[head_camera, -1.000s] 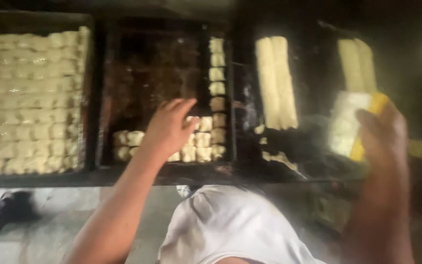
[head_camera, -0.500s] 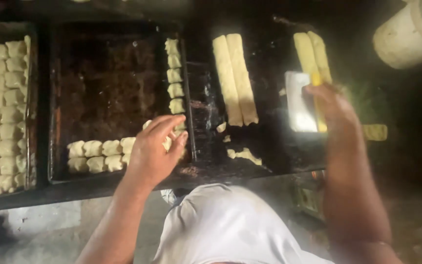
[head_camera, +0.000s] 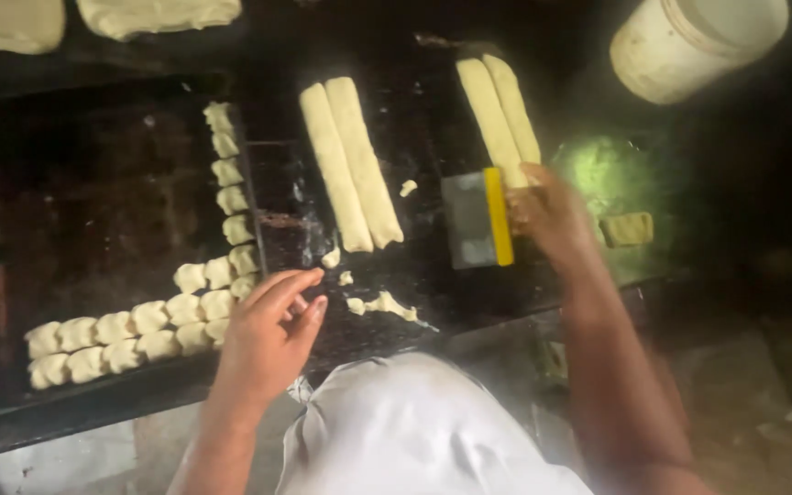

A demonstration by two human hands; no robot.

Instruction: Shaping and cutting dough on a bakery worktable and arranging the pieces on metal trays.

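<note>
1. The left hand (head_camera: 268, 339) had come off the row of small dough pieces (head_camera: 130, 332) in the dark baking tray (head_camera: 93, 220) and hung at about seven o'clock in the view, over the tray's right edge; its fingers were loosely together and it held nothing
2. The right hand (head_camera: 552, 215) had moved in from the right to three o'clock and gripped a flat metal scraper (head_camera: 477, 218) by its yellow handle, blade flat on the dark worktop (head_camera: 433, 119)
3. The scraper then lay between two pairs of long dough rolls (head_camera: 352, 165), the nearer pair at twelve o'clock and well clear of the blade
4. Small dough scraps (head_camera: 379, 303) lay at six o'clock, just right of the left hand
5. By my judgement placing had paused and cutting the rolls was the step in hand; the tray was mostly bare, so much remained
</note>
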